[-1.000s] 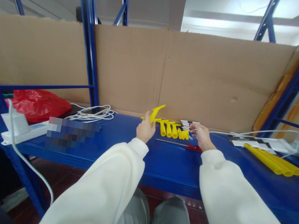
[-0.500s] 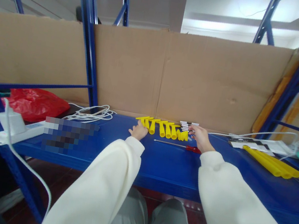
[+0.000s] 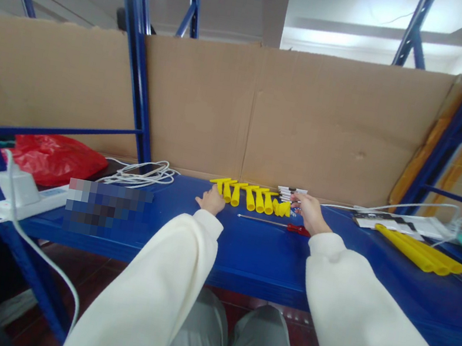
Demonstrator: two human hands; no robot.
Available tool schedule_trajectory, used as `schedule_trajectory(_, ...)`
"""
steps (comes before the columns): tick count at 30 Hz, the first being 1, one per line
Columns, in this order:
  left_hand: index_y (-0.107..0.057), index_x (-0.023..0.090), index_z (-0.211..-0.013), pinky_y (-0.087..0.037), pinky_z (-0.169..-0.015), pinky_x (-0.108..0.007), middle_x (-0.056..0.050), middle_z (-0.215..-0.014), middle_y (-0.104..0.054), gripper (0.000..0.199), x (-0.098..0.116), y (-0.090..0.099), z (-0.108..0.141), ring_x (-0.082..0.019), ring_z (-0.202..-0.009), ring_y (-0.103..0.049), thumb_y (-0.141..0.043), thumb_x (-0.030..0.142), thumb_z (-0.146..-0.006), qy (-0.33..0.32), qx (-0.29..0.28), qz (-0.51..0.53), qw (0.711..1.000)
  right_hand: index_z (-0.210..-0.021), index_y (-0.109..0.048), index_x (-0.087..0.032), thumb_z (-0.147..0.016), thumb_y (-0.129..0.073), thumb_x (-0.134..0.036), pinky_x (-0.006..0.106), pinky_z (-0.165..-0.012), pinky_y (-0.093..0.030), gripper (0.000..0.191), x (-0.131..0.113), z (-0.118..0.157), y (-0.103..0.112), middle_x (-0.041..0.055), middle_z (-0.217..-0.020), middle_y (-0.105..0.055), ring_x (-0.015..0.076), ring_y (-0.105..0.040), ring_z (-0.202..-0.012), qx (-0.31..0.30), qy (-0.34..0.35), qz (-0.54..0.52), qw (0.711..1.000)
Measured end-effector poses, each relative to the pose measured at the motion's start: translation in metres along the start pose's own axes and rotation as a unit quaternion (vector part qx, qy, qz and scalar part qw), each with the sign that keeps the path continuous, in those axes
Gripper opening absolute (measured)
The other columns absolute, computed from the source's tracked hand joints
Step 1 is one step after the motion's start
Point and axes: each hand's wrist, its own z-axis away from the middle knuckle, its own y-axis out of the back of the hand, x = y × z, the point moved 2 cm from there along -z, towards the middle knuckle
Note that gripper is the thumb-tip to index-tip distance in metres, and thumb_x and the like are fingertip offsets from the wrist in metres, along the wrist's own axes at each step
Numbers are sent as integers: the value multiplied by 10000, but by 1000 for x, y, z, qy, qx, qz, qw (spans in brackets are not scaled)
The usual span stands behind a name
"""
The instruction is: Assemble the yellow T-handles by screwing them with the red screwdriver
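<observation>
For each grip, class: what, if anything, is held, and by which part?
Left grip: at the leftmost yellow piece, near end; right grip: at the black-and-white pieces, right end. Whether either holds anything cannot be told.

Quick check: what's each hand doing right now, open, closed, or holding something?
Left hand: at the leftmost yellow T-shaped piece; grip can't be told.
Right hand: fingertips at the black-and-white pieces; grip can't be told.
</observation>
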Motion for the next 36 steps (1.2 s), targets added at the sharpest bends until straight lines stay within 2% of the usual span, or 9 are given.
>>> schedule_trajectory(3, -537, 199, -1304, -362, -1078, -564, -184, -1376, -614, 458, 4, 5, 6, -329, -1328, -527, -511, 221, -847, 14, 8, -10, 1000, -602, -644, -176, -655, -684, -187, 212, -454, -368, 67, 0, 1, 0, 60, -734, -722, 118, -577, -555, -1, 2, 4, 1000)
schedule_trajectory(7, -575, 208, -1288, -390, -1055, -548, -176, -1360, -622, 423, 4, 9, 9, -322, -1308, -545, -490, 207, -873, 19, 23, -19, 999, -587, -638, -167, -660, -677, -182, 204, -447, -360, 84, -1, 2, -1, 58, -718, -712, 102, -554, -535, -3, 2, 6, 1000)
schedule_trajectory(15, -689, 316, -1215, -362, -1075, -604, -96, -1310, -685, 443, 1, 8, 5, -319, -1273, -586, -513, 163, -839, -6, -13, -6, 1000, -600, -630, -171, -651, -695, -191, 211, -457, -360, 86, -2, 3, -1, 50, -705, -699, 101, -541, -523, -8, 5, 11, 1000)
schedule_trajectory(19, -704, 319, -1210, -335, -1097, -618, -93, -1262, -715, 436, 2, 8, 4, -330, -1256, -604, -513, 193, -839, -4, -41, 17, 999, -594, -632, -167, -666, -667, -182, 205, -461, -355, 81, -2, 3, -1, 43, -700, -688, 88, -514, -512, -8, 1, 8, 1000)
schedule_trajectory(25, -707, 312, -1184, -334, -1099, -631, -106, -1264, -711, 416, 2, 9, 5, -347, -1260, -598, -546, 207, -815, -6, -37, 17, 999, -595, -621, -171, -640, -690, -202, 214, -464, -353, 88, 0, 1, -1, 34, -689, -680, 93, -518, -510, -14, 4, 15, 1000)
schedule_trajectory(28, -658, 285, -1257, -334, -1099, -637, -120, -1345, -661, 459, 7, 10, 8, -345, -1301, -557, -520, 203, -827, -17, -29, 9, 999, -596, -625, -169, -634, -682, -201, 211, -461, -350, 76, 0, 1, -1, 34, -690, -679, 92, -519, -511, -15, 2, 18, 1000)
schedule_trajectory(32, -536, 239, -1403, -305, -1132, -642, -128, -1506, -518, 547, 11, 16, 10, -328, -1395, -455, -454, 199, -863, -15, 6, -1, 1000, -593, -636, -167, -640, -658, -189, 199, -448, -346, 56, -1, 2, -1, 44, -702, -686, 92, -521, -522, -12, 2, 13, 1000)
schedule_trajectory(36, -437, 168, -1490, -239, -1157, -677, -167, -1616, -337, 575, -6, 31, 3, -351, -1493, -289, -411, 250, -921, 7, 62, -39, 997, -581, -631, -171, -642, -658, -189, 195, -439, -345, 69, -1, 2, -2, 57, -715, -705, 99, -537, -530, -8, 1, 11, 1000)
